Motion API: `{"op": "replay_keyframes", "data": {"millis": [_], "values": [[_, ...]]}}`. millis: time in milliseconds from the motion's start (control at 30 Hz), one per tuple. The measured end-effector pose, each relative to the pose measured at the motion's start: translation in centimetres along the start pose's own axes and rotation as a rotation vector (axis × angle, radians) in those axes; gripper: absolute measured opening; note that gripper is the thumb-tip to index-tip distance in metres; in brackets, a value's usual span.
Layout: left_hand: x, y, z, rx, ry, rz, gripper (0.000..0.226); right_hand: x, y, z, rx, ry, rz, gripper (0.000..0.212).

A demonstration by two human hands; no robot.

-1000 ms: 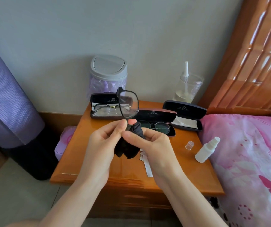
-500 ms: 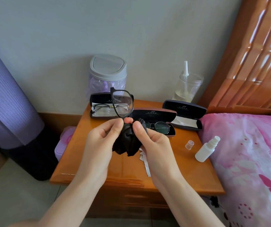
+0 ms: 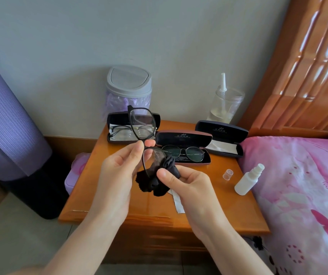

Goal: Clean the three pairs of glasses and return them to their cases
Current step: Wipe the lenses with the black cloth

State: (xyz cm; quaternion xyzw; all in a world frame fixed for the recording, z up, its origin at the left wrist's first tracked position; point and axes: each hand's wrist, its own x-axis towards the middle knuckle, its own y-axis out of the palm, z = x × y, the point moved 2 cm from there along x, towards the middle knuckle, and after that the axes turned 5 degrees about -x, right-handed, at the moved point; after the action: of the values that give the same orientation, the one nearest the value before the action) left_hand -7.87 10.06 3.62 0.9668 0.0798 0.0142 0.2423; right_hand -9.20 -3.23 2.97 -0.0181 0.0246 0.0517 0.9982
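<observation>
Head view: the black-framed glasses [image 3: 141, 124] are held on end, their long axis close to vertical. One lens stands above the fingertips of the left hand [image 3: 117, 171] and the other hangs below them. The frame is pinched at the bridge between that hand's thumb and forefinger.

A black cleaning cloth [image 3: 147, 185] is gripped in the right hand [image 3: 187, 185], with the thumb pressed on its near face. The cloth is bunched against the bottom edge of the lower lens, which lies just off that thumb, toward the left hand. Whether the fingers behind are pressed to the lens's far face cannot be seen.

The lower lens is judged to be the one being wiped. The upper lens lies above and beyond the right hand, on the far side of the left hand's pinch. It is therefore likely that either the cloth must be carried up past the pinch or the frame turned end for end.

An empty navy case [image 3: 221, 131] lies open beyond the right hand on its outer side, nearer that hand than the left, with its long axis running crosswise. The upright frame would have to be laid level to match it. Two other open cases, a black case [image 3: 119, 120] and a maroon case [image 3: 185, 135], are set beyond the hands, each with a pair inside.
</observation>
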Motion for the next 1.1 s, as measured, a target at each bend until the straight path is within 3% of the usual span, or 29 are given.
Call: {"op": "replay_keyframes", "data": {"millis": [333, 533, 767, 933, 1100], "values": [[0.5, -0.4, -0.6, -0.109, 0.003, -0.003, 0.022, -0.1, -5.4, 1.3, -0.123, -0.12, -0.202, 0.009], [0.7, -0.6, -0.7, -0.089, 0.005, 0.006, 0.022, 0.3, -9.0, 2.0, -0.435, -0.179, -0.271, 0.011], [0.5, -0.2, -0.4, -0.043, -0.012, 0.017, 0.029, 0.8, -8.5, 0.6, -0.57, -0.124, -0.172, 0.023], [0.3, -0.1, -0.2, -0.014, -0.003, 0.019, 0.028, 0.4, -7.3, 1.5, -0.398, -0.193, -0.165, 0.024], [-0.3, 0.5, 0.2, 0.071, 0.004, 0.074, 0.026, 1.0, -3.1, 1.9, -0.196, -0.085, 0.063, 0.045]]}}
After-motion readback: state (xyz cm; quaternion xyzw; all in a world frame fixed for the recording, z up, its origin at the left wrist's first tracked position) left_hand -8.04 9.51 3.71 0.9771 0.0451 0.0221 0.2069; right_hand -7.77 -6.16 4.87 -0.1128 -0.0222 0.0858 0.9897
